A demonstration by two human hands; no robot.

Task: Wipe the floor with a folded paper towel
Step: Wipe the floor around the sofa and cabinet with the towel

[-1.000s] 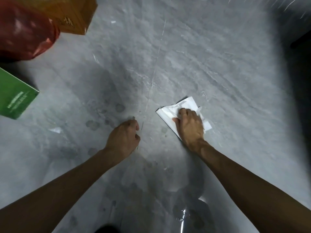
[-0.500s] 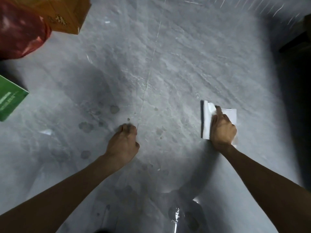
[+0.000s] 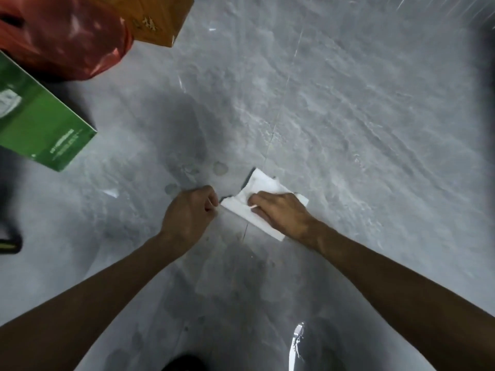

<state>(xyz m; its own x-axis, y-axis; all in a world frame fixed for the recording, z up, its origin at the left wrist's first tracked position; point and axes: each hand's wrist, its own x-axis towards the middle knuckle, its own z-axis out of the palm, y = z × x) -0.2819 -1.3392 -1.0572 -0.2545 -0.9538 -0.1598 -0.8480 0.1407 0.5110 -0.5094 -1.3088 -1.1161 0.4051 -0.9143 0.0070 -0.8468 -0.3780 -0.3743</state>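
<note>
White print on the green box (image 3: 45, 129), well left of the left hand (image 3: 187, 212), is too blurred to read, as are the orange box's (image 3: 158, 20) gold marks; the left hand is fisted, holding nothing; just beside it the right hand (image 3: 280, 214) presses the folded paper towel (image 3: 261, 183) onto the floor (image 3: 348, 129), fingers bent, grip unclear; a red bag (image 3: 67, 41) lies beyond.

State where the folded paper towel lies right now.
Head view, centre: the paper towel lies on the grey floor under the right hand, its corner just right of the left hand, near dark round spots.
</note>
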